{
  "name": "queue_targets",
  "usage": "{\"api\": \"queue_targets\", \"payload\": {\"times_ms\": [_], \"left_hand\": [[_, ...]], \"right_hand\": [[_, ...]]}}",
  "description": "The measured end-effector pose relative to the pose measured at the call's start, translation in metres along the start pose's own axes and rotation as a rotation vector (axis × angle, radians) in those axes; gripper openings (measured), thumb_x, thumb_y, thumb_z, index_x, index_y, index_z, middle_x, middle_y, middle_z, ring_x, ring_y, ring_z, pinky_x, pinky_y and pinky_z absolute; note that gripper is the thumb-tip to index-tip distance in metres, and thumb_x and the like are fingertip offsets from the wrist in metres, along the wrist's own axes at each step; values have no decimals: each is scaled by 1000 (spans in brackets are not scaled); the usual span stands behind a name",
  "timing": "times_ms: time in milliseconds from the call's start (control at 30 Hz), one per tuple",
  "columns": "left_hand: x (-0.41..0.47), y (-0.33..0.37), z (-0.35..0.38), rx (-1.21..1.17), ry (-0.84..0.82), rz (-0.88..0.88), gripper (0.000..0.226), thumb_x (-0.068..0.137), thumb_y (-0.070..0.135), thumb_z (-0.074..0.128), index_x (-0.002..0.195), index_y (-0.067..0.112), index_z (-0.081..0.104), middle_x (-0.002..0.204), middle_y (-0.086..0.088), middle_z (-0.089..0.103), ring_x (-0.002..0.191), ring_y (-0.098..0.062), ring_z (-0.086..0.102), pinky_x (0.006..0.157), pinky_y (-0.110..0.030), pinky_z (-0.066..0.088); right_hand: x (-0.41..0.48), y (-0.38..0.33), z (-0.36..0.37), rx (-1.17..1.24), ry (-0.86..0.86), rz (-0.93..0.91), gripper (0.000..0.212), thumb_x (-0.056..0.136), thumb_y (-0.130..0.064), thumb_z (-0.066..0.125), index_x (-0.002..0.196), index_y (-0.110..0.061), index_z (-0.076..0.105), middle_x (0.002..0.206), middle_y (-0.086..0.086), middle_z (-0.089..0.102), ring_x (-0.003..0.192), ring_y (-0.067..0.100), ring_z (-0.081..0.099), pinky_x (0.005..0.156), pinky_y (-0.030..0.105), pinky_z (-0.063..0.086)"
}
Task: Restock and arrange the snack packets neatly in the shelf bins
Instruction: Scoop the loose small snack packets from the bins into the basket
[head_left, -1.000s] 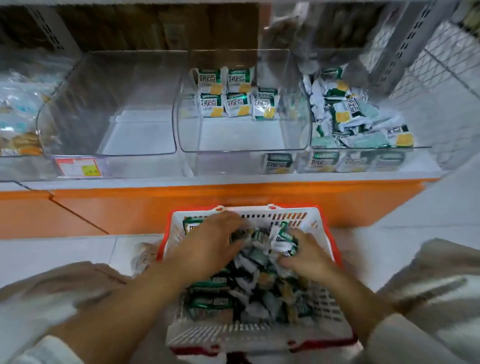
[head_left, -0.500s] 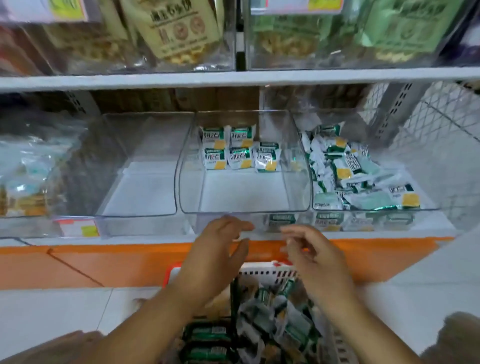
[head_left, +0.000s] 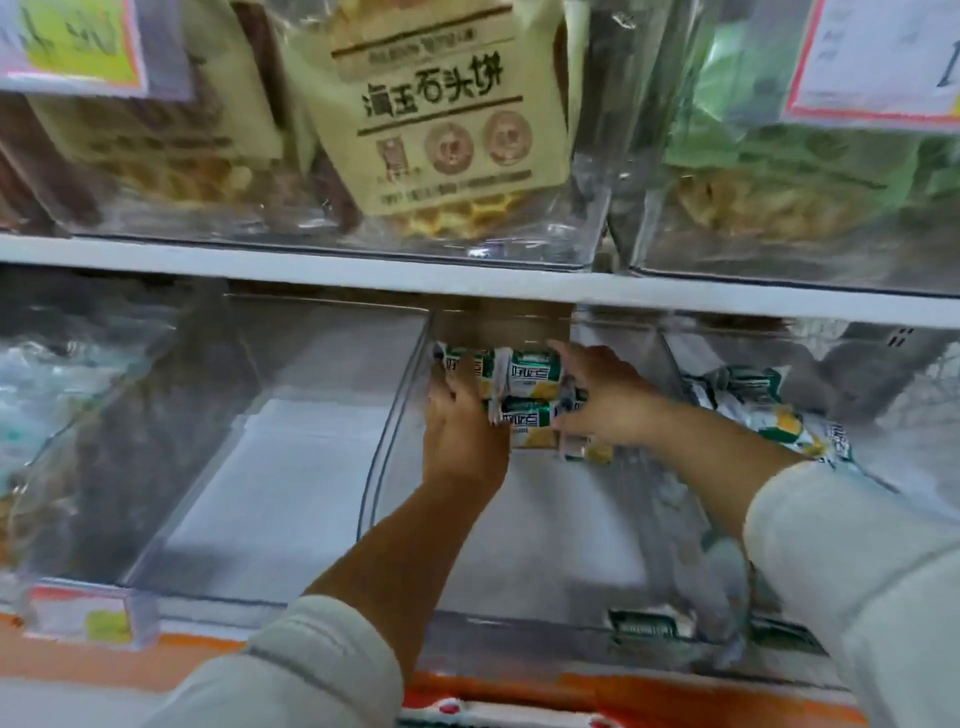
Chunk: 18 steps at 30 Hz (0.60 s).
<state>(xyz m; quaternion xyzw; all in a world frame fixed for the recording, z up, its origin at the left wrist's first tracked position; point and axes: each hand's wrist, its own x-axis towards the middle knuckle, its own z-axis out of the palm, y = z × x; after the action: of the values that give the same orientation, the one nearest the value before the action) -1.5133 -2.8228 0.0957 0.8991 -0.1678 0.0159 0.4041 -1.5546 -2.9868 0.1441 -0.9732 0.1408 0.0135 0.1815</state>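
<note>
Small green, white and yellow snack packets (head_left: 527, 373) stand in rows at the back of the middle clear bin (head_left: 396, 415). Both my hands reach deep into that bin. My left hand (head_left: 460, 436) lies against the left side of the rows with fingers pointing up. From the right, my right hand (head_left: 605, 402) presses on the packets' ends, fingers stretched over the top row and thumb at the lower row (head_left: 524, 422). Neither hand plainly holds a packet. The hands hide part of the rows.
The right bin (head_left: 670, 364) holds a loose heap of the same packets (head_left: 769, 421). The left bin (head_left: 260, 467) holds nothing. A white shelf board (head_left: 363, 273) runs close above, carrying bins of large snack bags (head_left: 441, 130). The red basket's rim (head_left: 467, 711) shows below.
My hands left the basket, rose past the shelf's front edge and went into the middle bin to the packet rows. The view moved up and closer to the shelf.
</note>
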Motion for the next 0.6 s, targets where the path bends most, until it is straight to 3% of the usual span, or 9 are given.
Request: {"api": "queue_targets", "payload": {"times_ms": [100,167,300,467,533,600], "left_hand": [[10,-5,14,16,-4,-11,87,91,15,66,157,21,10,165,-5,3,148,-32,19,116,-47,32],[16,-7,20,63,17,-12,91,90,13,64,157,26,4,165,-6,0,148,-35,15,114,-51,34],[18,-12,26,173,-9,5,92,85,24,72,155,29,13,158,-11,19,138,-37,28,102,-51,44],[9,-14,19,159,2,64,82,76,30,81,146,25,38,140,-10,42,128,-30,35,99,-40,40],[4,-15,17,167,-12,97,79,74,32,82,141,24,42,140,-9,45,131,-30,36,102,-40,40],[-1,-14,12,100,-121,21,72,77,34,81,136,26,41,131,-6,55,123,-30,50,96,-44,48]], "right_hand": [[13,0,3,20,-105,-17,105,72,-35,83,151,-37,14,137,8,41,119,29,51,99,41,47],[20,2,12,-33,-144,-21,115,61,-47,87,150,-34,15,139,8,39,120,29,50,100,40,47],[19,6,16,-245,-173,8,126,55,-59,86,152,-23,13,144,11,32,127,31,40,100,39,44],[11,8,19,-314,-289,80,121,57,-64,81,150,-30,11,139,9,38,126,31,38,99,42,43],[6,5,21,-322,-364,68,122,60,-65,79,151,-33,6,148,9,32,130,32,36,103,44,41],[-1,1,23,-361,-401,46,116,63,-65,77,151,-34,8,150,7,35,131,32,35,103,42,41]]}}
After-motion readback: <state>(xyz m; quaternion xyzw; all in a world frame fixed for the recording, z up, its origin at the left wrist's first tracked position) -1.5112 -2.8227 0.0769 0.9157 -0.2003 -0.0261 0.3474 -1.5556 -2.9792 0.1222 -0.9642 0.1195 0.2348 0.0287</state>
